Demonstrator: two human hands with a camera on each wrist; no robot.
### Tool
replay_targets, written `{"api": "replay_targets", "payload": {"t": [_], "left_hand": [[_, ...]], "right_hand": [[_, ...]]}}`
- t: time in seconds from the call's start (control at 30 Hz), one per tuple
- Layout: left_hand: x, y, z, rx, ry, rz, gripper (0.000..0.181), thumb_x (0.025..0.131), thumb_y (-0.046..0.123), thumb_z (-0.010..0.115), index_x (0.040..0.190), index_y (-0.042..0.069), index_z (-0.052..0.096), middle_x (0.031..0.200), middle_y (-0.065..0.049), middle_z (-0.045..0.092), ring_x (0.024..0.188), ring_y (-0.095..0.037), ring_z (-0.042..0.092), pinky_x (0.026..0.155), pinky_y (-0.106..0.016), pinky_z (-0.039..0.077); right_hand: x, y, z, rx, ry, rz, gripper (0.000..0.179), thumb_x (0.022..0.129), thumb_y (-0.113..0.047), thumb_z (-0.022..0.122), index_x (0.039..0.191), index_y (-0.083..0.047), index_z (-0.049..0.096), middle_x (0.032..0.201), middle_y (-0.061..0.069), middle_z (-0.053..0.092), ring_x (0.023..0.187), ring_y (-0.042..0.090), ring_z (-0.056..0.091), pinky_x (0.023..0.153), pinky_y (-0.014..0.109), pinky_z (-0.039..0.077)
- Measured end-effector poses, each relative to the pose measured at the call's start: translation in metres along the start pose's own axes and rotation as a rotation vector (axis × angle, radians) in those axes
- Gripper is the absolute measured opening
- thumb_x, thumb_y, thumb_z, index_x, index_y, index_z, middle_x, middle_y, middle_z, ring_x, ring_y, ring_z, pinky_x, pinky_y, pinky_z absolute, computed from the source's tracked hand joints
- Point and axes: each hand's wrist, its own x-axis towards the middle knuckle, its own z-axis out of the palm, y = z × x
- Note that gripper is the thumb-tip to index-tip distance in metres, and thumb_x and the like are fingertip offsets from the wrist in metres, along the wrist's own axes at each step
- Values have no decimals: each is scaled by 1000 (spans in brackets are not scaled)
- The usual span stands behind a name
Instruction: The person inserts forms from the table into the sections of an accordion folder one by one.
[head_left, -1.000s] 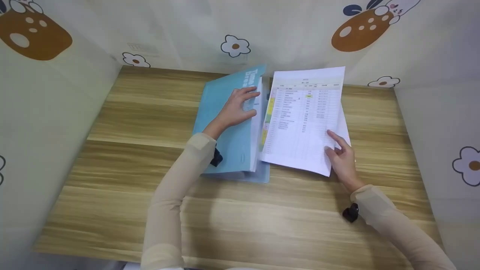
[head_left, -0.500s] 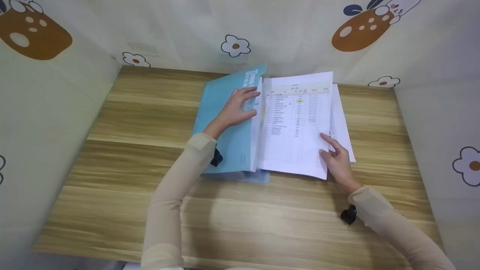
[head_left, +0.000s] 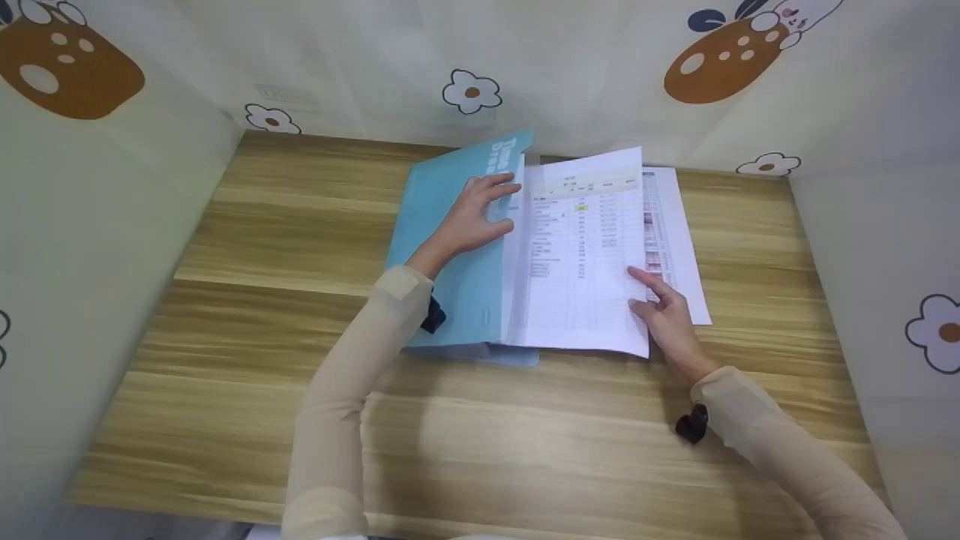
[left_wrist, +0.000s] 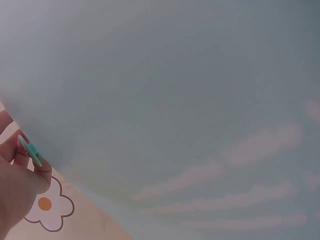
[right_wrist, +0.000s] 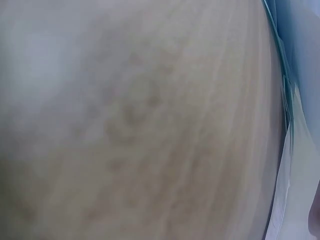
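Observation:
A light blue folder [head_left: 450, 292] lies with its front cover partly raised. My left hand [head_left: 476, 217] holds that cover near its free edge, fingers spread along it. In the left wrist view the cover [left_wrist: 165, 90] fills most of the picture, and the hand [left_wrist: 22, 185] is at its edge beside a small teal piece. My right hand [head_left: 667, 315] pinches the right edge of a printed table sheet [head_left: 570, 307]. The sheet's left side is tucked under the raised cover. In the right wrist view only a sliver of finger [right_wrist: 315, 215] shows near the folder's edge [right_wrist: 285, 95].
Another printed page [head_left: 679, 247] sticks out to the right beneath the held sheet. The wooden table [head_left: 525, 450] meets patterned curtain-like walls [head_left: 360, 82] at the back and both sides. The right wrist view is mostly blurred.
My right hand has moved left with the printed sheet, sliding it under the folder cover and uncovering more of the page below. The left hand has stayed in place.

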Motion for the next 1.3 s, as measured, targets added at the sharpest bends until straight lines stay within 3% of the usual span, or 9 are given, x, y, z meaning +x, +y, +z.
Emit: {"api": "replay_targets", "payload": {"t": [0.13,0.27,0.67,0.93,1.17,1.3], "left_hand": [[0,0,1,-6,-2,-19,53,75,21,59,127,16,49,136,4,33,119,-13,26,92,-31,30],[-1,0,1,-25,2,-15,53,76,21,59,128,15,49,137,5,32,120,-13,25,92,-34,30],[0,0,1,-11,3,-16,52,76,21,58,127,14,50,136,5,33,119,-13,26,92,-32,30],[0,1,1,-7,-2,-23,53,75,22,59,127,15,50,137,6,33,119,-13,25,94,-32,28],[-1,0,2,-19,7,-31,54,75,25,61,127,17,49,137,9,31,120,-11,24,96,-32,26],[-2,0,2,-19,9,-34,55,74,26,62,127,18,50,137,9,31,120,-11,24,96,-33,27]], "right_hand": [[3,-5,6,-6,3,-27,47,79,9,48,125,1,47,131,12,40,99,17,46,74,21,42],[5,-8,12,3,-1,-14,47,80,9,48,126,1,46,131,12,40,108,19,41,79,21,40],[9,-1,33,70,-33,-48,47,77,8,49,123,1,49,130,12,42,109,19,41,82,23,39],[7,-4,47,92,-55,1,45,78,8,47,122,3,49,127,13,43,105,22,45,78,25,42],[4,-10,58,111,-65,52,42,80,11,48,122,5,47,128,12,44,114,18,39,85,25,37],[4,-10,65,134,-77,70,42,80,10,47,122,4,48,126,12,45,107,22,46,81,27,41]]}}
